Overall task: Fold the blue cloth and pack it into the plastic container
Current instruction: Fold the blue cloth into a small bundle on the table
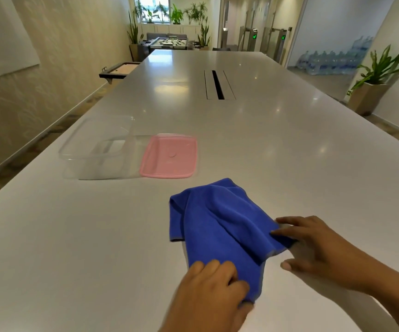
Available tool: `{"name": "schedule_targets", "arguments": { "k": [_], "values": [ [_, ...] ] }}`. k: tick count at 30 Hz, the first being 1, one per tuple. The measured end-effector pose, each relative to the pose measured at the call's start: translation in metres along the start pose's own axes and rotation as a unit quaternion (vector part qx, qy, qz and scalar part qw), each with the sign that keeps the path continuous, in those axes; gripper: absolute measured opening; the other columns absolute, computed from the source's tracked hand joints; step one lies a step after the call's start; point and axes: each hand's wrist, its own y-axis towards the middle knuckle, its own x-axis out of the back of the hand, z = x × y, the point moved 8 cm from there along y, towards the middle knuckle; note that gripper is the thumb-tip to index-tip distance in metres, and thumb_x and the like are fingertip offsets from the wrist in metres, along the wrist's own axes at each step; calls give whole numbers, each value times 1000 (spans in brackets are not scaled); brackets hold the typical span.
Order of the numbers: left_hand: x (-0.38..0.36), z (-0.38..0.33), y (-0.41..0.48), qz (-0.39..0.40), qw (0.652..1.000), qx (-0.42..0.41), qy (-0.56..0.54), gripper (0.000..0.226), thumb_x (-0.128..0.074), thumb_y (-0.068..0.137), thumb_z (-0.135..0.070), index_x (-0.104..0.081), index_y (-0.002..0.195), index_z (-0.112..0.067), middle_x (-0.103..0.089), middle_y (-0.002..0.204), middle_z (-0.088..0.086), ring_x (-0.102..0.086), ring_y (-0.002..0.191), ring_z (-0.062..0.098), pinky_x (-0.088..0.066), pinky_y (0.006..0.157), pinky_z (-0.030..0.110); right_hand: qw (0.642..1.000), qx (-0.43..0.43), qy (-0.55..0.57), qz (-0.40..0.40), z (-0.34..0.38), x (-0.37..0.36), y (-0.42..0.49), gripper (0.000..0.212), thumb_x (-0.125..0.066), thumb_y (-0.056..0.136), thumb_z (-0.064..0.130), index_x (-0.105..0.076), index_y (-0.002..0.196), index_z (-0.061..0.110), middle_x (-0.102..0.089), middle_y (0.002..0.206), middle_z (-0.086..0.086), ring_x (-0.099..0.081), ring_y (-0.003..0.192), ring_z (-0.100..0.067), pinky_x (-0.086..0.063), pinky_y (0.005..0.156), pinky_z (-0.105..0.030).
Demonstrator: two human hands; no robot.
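The blue cloth [217,219] lies rumpled and loosely doubled over on the white table [74,248], near the front. My left hand [212,288] is closed on the cloth's near corner. My right hand [313,245] grips the cloth's right edge, fingers on top and thumb below. A clear plastic container [93,149] stands open and empty to the far left of the cloth. Its pink lid [169,156] lies flat beside it on the right, touching it.
A cable slot [217,85] is set into the table's middle, farther back. The table's left edge runs diagonally past the container. Potted plants [370,77], water bottles and a foosball table stand beyond the table.
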Motion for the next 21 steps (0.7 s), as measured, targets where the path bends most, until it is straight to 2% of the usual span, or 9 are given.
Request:
{"name": "schedule_targets", "arguments": {
  "k": [2,5,8,10,12,14,17,19,21],
  "values": [
    [14,-2,2,-45,999,8,-1,19,-59,71,-52,-68,66,-36,-54,64,-18,-51,56,2,-43,52,16,1000,10,-2,-19,2,0,0,46,-65,76,64,-44,117,67,-32,135,40,-27,126,13,-35,105,-23],
    [50,16,1,-120,982,86,-117,18,-48,90,-41,-65,90,-35,-59,81,-17,-56,72,2,-44,64,14,998,28,9,-47,4,1,1,42,-63,75,65,-49,113,69,-34,133,42,-30,125,13,-33,102,-21],
    [92,44,-7,-268,926,133,-231,10,-49,92,-39,-54,96,-45,-63,81,-20,-60,76,1,-43,64,11,995,41,16,-90,11,5,5,19,-55,78,67,-61,95,61,-48,123,40,-42,116,16,-43,96,-19],
    [121,60,-7,-341,895,139,-250,12,-49,91,-31,-50,91,-43,-61,88,-21,-60,76,-3,-43,62,9,987,39,47,-148,18,19,7,12,-57,85,54,-67,91,50,-64,107,32,-57,102,10,-49,86,-17],
    [148,73,0,-359,884,145,-262,7,-49,96,-29,-48,92,-35,-59,89,-18,-58,78,-6,-44,63,8,968,38,95,-228,24,45,8,12,-59,94,31,-66,89,39,-70,93,22,-64,88,4,-46,70,-8],
    [172,86,6,-357,882,155,-267,7,-53,94,-30,-47,93,-28,-58,82,-10,-56,78,-8,-44,64,8,940,40,125,-315,34,79,8,13,-55,97,21,-61,88,27,-68,83,9,-63,82,-1,-45,61,-10],
    [211,94,17,-360,897,138,-216,11,-59,90,-30,-49,93,-26,-56,82,-14,-55,77,-7,-43,65,6,910,38,154,-382,52,127,9,4,-56,97,17,-59,94,18,-63,81,10,-63,75,-4,-48,60,-17],
    [238,101,21,-378,898,135,-180,10,-61,90,-28,-52,95,-27,-56,83,-18,-55,80,-4,-42,69,7,901,43,156,-401,65,160,10,5,-64,90,18,-62,94,19,-66,80,9,-66,71,1,-52,57,-13],
    [264,109,22,-401,897,139,-127,10,-63,89,-26,-57,97,-27,-55,83,-21,-55,79,-2,-38,70,5,909,53,154,-383,77,185,12,8,-68,82,29,-64,89,27,-68,80,11,-65,71,11,-52,58,-6]
  ]
}}
